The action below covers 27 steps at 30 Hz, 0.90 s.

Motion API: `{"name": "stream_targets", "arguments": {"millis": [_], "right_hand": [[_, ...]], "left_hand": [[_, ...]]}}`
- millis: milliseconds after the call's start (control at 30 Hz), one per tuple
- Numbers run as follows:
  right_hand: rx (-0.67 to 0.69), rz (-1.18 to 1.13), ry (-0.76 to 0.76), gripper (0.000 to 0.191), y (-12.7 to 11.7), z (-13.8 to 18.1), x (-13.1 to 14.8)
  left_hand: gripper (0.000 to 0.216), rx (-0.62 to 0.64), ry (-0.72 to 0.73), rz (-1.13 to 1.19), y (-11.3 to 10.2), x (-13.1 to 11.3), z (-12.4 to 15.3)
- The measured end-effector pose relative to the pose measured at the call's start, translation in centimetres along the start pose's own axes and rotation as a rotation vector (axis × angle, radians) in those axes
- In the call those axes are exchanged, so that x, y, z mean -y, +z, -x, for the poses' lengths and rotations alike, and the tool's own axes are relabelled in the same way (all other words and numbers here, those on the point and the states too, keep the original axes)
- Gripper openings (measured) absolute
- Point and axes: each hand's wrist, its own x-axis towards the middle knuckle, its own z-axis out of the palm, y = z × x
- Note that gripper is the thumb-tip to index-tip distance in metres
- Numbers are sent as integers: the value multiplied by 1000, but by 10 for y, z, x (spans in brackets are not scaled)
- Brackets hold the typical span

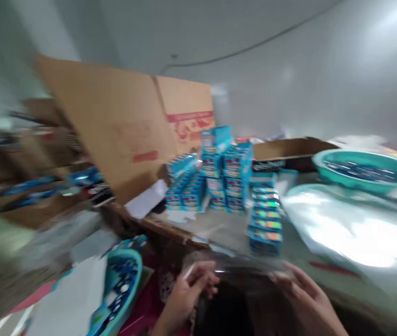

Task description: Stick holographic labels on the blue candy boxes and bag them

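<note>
A piece of clear plastic film [235, 265] stretches between my two hands at the table's front edge, blurred by motion. My left hand [193, 289] is closed at its left end with the fingers curled; a thin white edge shows by the index finger. At the other end, my right hand [305, 291] pinches the film between thumb and fingers. Just beyond it stands a row of small blue boxes [265, 219] with shiny fronts. Farther back are stacked blue display boxes [233, 179] and, left of them, more filled blue boxes [186, 189].
A large cardboard carton [121, 116] rises at the back left. On the right, a turquoise basin [345, 179] of small blue packets stands behind a clear plastic bag [352, 228]. Another turquoise basin [137, 275] sits low at left, partly covered by white card [72, 298].
</note>
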Motion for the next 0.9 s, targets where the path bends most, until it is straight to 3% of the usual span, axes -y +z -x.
{"name": "stream_targets", "arguments": {"millis": [133, 200, 333, 467, 533, 633, 767, 900], "right_hand": [[327, -125, 10, 66, -24, 4, 38], [386, -99, 11, 74, -28, 8, 48], [250, -108, 34, 74, -34, 18, 46], [87, -22, -10, 38, -47, 33, 45], [24, 89, -44, 32, -51, 40, 49], [-50, 247, -81, 37, -50, 47, 54], [-43, 397, -122, 57, -41, 48, 51], [-63, 598, -186, 67, -41, 43, 48]], "left_hand": [[55, -44, -62, -201, -4, -14, -7], [56, -34, -95, -234, 0, -13, -14], [54, -7, -115, -285, 21, -10, -22], [55, -1, -94, -304, 40, -7, -31], [45, 23, -64, -308, 46, -3, -34], [36, 54, 0, -261, 56, 2, -35], [47, 80, 12, -202, 68, 1, -32], [49, 135, -13, -244, 61, -7, -31]]}}
